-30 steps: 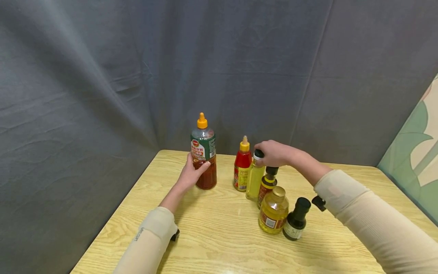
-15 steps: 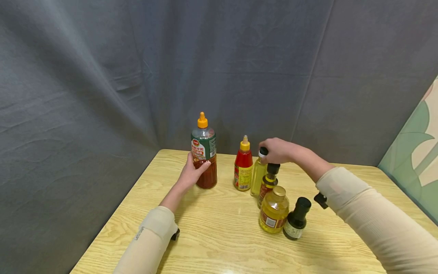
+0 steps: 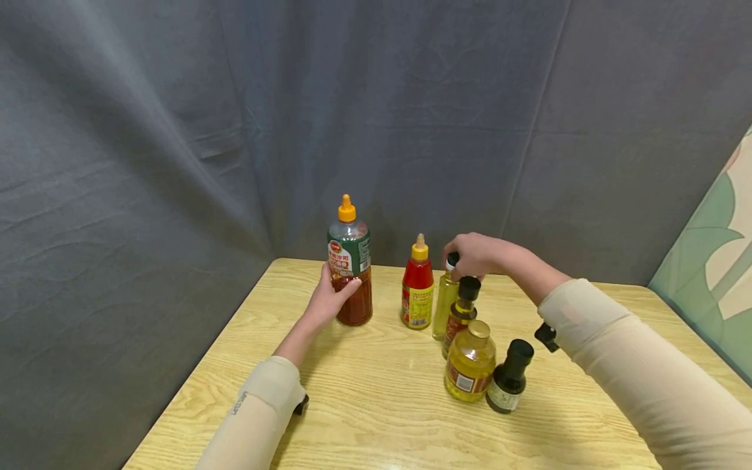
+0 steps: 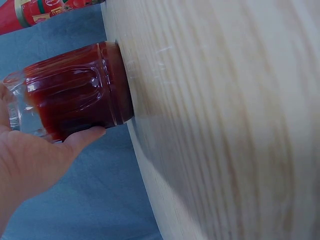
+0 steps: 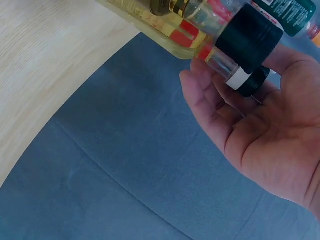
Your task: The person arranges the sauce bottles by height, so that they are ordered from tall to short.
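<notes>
My left hand [image 3: 329, 301] grips the tall squeeze bottle of red sauce [image 3: 356, 303] from its left side, thumb across the front. It has a green label and orange nozzle, and stands upright on the table; the left wrist view shows its ribbed base [image 4: 80, 87] at the wood. My right hand [image 3: 478, 254] holds the slim, pale-yellow oil bottle [image 3: 444, 303] at the neck, just under its black cap. In the right wrist view, curled fingers [image 5: 207, 102] lie around that neck. Right in front stands a bottle with a red-brown label [image 3: 455, 323], its black cap [image 5: 250, 37] overlapping the hand.
Left of the oil bottle is a smaller red squeeze bottle [image 3: 417, 294] with a yellow cap. Nearer me stand a round gold-capped oil bottle [image 3: 470, 365] and a small dark bottle [image 3: 508, 378]. A grey curtain [image 3: 376, 117] hangs behind the wooden table [image 3: 364, 405].
My right hand has shifted the oil bottle slightly right, and it has gone from leaning to upright, with a gap beside the red squeeze bottle. My left hand and its bottle stay put.
</notes>
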### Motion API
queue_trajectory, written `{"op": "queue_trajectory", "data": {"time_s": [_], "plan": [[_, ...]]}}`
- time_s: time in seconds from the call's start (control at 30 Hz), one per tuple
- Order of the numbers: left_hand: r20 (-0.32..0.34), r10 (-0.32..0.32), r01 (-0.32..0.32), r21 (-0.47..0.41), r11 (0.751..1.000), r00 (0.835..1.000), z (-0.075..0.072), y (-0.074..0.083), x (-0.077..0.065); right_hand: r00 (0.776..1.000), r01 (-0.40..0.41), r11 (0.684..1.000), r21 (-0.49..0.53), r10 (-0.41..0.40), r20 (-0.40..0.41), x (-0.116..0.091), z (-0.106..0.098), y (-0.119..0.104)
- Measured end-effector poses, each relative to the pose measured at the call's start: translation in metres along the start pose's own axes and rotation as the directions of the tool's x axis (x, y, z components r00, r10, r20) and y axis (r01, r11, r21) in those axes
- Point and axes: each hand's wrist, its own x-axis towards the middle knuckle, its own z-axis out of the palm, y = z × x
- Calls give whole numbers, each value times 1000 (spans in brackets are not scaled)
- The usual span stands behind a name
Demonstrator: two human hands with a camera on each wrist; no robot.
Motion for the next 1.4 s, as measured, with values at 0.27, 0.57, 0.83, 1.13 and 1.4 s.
{"op": "queue_trajectory", "data": {"time_s": [0.27,0.57,0.83,1.13,1.4], "plan": [[-3,0,0,6,1000,1000,1,-1,1,1000,-12,1000,16,11,24,0,-5,3],[5,-15,15,-30,999,1000,2,1,1,1000,-15,1000,15,15,22,0,-10,12],[-9,-7,7,6,1000,1000,3,2,0,999,-17,999,40,16,34,-5,-15,22],[-5,-13,13,10,1000,1000,3,3,-1,1000,-23,997,80,22,11,-10,-17,36],[0,-8,8,-5,1000,1000,1,0,0,1000,-26,995,92,27,-8,-14,-19,44]]}}
